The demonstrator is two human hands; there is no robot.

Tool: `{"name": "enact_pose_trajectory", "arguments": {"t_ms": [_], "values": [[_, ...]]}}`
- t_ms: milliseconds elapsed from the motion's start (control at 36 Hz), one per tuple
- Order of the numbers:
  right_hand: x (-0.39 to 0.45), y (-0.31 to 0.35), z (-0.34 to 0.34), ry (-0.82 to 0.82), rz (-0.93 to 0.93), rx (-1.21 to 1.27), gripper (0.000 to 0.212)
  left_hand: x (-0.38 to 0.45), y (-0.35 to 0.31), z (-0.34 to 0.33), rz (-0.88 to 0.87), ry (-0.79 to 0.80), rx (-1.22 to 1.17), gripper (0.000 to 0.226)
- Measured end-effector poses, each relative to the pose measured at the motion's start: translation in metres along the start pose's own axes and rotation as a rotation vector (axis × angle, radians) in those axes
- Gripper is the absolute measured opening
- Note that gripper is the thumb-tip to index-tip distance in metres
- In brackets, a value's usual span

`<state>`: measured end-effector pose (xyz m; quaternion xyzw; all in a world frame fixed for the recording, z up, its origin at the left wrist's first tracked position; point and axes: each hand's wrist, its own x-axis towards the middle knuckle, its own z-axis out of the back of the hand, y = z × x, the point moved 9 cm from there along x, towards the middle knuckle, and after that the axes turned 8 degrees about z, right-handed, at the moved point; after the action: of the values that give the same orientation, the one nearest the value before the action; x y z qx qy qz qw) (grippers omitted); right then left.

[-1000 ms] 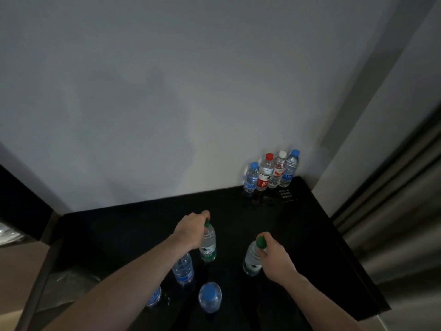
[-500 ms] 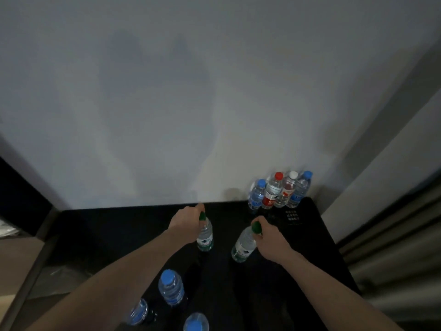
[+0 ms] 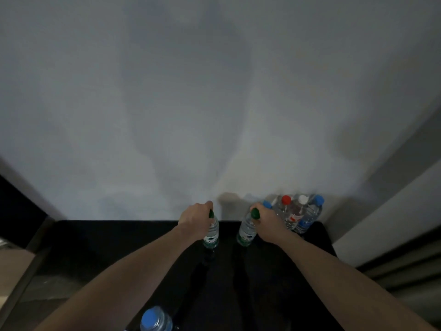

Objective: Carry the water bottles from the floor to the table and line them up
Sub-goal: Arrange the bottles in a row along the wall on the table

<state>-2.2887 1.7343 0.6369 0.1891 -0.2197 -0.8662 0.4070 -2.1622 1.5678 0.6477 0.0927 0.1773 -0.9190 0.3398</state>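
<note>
The left hand (image 3: 195,217) is covering the neck of its bottle (image 3: 212,231). The right hand (image 3: 268,223) is hiding most of a blue-capped bottle (image 3: 267,204) behind it. The bottom edge is cutting off another bottle (image 3: 156,319). Labels are blurring beyond reading.

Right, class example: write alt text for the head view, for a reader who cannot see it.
Each hand, left hand and right hand, grips a green-capped bottle, left bottle and right bottle, by its neck above a black table. Four more bottles stand against the wall.
</note>
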Motion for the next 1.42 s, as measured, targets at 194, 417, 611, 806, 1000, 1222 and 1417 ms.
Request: {"name": "enact_pose_trajectory", "arguments": {"t_ms": [194,417,611,806,1000,1222,1417], "values": [[0.035,-0.009,0.009,0.038,-0.009,-0.058,0.017,0.025,-0.014,-0.006,-0.002,0.003,0.043,0.017],[0.067,-0.029,0.004,0.08,-0.051,-0.042,0.019,0.05,-0.036,-0.013,-0.066,-0.006,0.114,0.021],[0.084,-0.039,0.0,0.081,-0.012,-0.093,0.027,0.069,-0.053,-0.018,-0.086,-0.003,0.115,0.017],[0.091,-0.046,-0.01,0.073,0.035,-0.153,0.046,0.083,-0.065,-0.021,-0.098,-0.041,0.044,0.025],[0.093,-0.043,0.002,-0.057,0.075,-0.132,0.036,0.092,-0.081,-0.024,-0.129,-0.08,0.004,0.017],[0.096,-0.041,0.013,-0.097,0.126,-0.077,0.03,0.093,-0.09,-0.029,-0.161,-0.116,-0.067,0.028],[0.092,-0.038,0.014,-0.122,0.1,-0.085,0.022,0.094,-0.083,-0.028,-0.115,-0.089,-0.191,0.027]]}}
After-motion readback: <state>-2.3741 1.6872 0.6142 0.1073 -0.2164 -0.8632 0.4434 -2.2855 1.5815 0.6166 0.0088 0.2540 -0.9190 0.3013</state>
